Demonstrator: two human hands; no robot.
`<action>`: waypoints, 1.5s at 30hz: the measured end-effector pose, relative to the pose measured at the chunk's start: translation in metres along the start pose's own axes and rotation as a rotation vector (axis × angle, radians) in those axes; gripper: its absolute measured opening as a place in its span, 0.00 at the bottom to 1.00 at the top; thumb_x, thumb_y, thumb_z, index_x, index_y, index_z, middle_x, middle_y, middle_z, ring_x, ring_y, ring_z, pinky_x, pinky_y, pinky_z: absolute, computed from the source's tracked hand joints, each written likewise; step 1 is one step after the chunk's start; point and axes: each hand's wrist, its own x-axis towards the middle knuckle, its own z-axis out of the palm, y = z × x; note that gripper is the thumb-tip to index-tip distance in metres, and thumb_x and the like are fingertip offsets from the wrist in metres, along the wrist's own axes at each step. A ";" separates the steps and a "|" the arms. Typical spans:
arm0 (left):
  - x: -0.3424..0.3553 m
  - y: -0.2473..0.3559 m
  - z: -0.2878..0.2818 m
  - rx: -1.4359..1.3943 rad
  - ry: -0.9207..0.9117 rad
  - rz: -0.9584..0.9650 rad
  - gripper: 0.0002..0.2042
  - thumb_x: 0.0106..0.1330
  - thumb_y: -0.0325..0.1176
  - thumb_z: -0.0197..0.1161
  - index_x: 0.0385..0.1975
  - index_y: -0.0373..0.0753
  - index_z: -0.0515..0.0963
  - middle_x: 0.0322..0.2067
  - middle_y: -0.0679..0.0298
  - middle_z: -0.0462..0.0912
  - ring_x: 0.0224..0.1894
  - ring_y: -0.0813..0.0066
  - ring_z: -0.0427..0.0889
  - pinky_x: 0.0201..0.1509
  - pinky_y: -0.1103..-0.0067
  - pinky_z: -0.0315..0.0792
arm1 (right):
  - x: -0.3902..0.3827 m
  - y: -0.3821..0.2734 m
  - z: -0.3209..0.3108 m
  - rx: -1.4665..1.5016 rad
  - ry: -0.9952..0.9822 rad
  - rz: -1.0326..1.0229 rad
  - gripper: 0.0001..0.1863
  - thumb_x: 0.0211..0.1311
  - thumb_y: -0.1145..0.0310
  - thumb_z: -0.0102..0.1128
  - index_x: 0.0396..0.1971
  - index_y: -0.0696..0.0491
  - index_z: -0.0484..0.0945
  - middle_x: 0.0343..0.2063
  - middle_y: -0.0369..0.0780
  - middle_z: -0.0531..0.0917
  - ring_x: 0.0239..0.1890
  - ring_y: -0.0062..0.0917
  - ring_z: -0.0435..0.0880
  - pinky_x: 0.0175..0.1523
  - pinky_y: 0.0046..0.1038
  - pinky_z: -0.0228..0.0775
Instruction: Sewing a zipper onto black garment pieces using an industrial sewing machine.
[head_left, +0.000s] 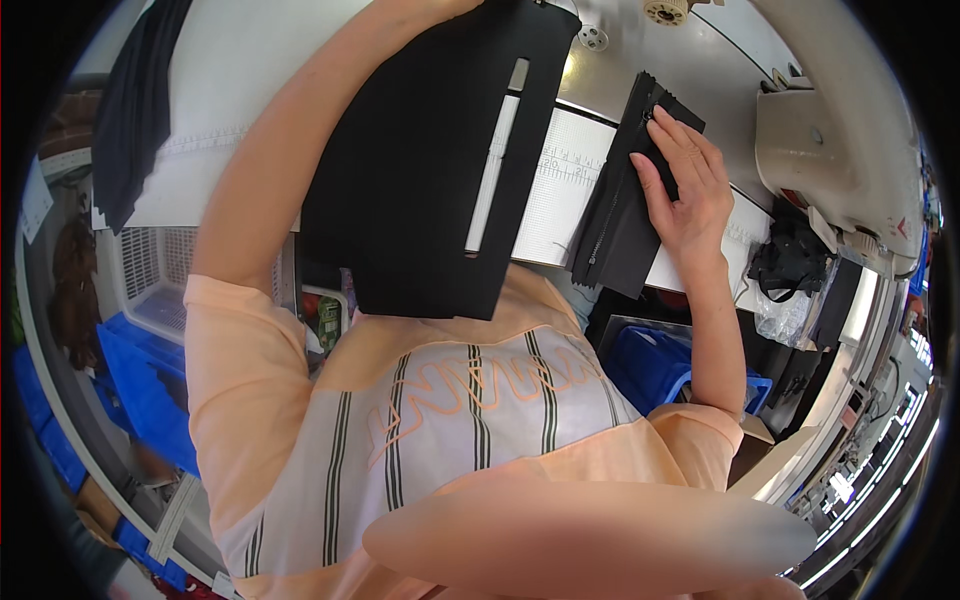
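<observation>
A black fabric panel (pixel 410 200) lies over the front edge of the sewing table, with a long narrow slot cut in it; the pale table shows through the slot. My left hand (pixel 455 6) is at the panel's top edge, its fingers cut off by the picture's rim. To the right, a black zippered fabric piece (pixel 625 225) rests slantwise over the table's ruler markings. My right hand (pixel 690 200) lies on it, fingers stretched out with the tips beside the upper end of the zip and the thumb held apart.
A cream sewing machine (pixel 815 135) stands at the right beside its metal plate (pixel 680 55). More black fabric (pixel 140 110) hangs over the table at the far left. Below are a white basket (pixel 150 260), a blue bin (pixel 150 385) and a blue crate (pixel 650 365). A black bundle (pixel 790 258) sits at the right.
</observation>
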 end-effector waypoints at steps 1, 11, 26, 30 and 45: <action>0.003 0.000 0.000 0.012 -0.002 0.002 0.06 0.60 0.30 0.66 0.23 0.36 0.80 0.25 0.62 0.82 0.27 0.74 0.77 0.33 0.76 0.71 | 0.000 0.000 0.000 -0.007 -0.005 0.010 0.18 0.47 0.69 0.73 0.42 0.54 0.83 0.47 0.36 0.84 0.46 0.31 0.81 0.50 0.29 0.75; 0.007 0.001 -0.007 0.159 -0.025 0.019 0.12 0.61 0.35 0.65 0.42 0.39 0.76 0.45 0.59 0.75 0.48 0.64 0.70 0.50 0.69 0.65 | -0.002 0.002 0.001 -0.003 -0.007 0.008 0.19 0.48 0.67 0.72 0.42 0.54 0.83 0.47 0.36 0.84 0.46 0.31 0.82 0.51 0.30 0.74; -0.228 0.103 0.034 1.125 -0.237 0.456 0.29 0.56 0.41 0.62 0.61 0.46 0.72 0.64 0.56 0.69 0.67 0.59 0.67 0.62 0.55 0.65 | -0.004 0.005 0.002 -0.013 0.020 -0.004 0.18 0.49 0.68 0.72 0.42 0.53 0.83 0.47 0.36 0.84 0.46 0.31 0.82 0.50 0.30 0.75; -0.220 0.103 0.025 0.634 -0.008 0.321 0.18 0.56 0.34 0.61 0.46 0.37 0.82 0.45 0.59 0.85 0.49 0.63 0.83 0.55 0.68 0.72 | 0.002 0.000 0.003 0.004 0.053 -0.045 0.18 0.49 0.67 0.72 0.42 0.54 0.83 0.47 0.36 0.84 0.46 0.31 0.82 0.50 0.30 0.75; -0.215 0.111 0.010 0.444 -0.058 0.411 0.22 0.44 0.34 0.69 0.41 0.32 0.82 0.43 0.57 0.81 0.37 0.65 0.78 0.42 0.73 0.73 | 0.054 -0.038 0.038 0.080 -0.049 -0.164 0.17 0.46 0.70 0.69 0.40 0.53 0.83 0.45 0.39 0.84 0.49 0.34 0.80 0.50 0.30 0.74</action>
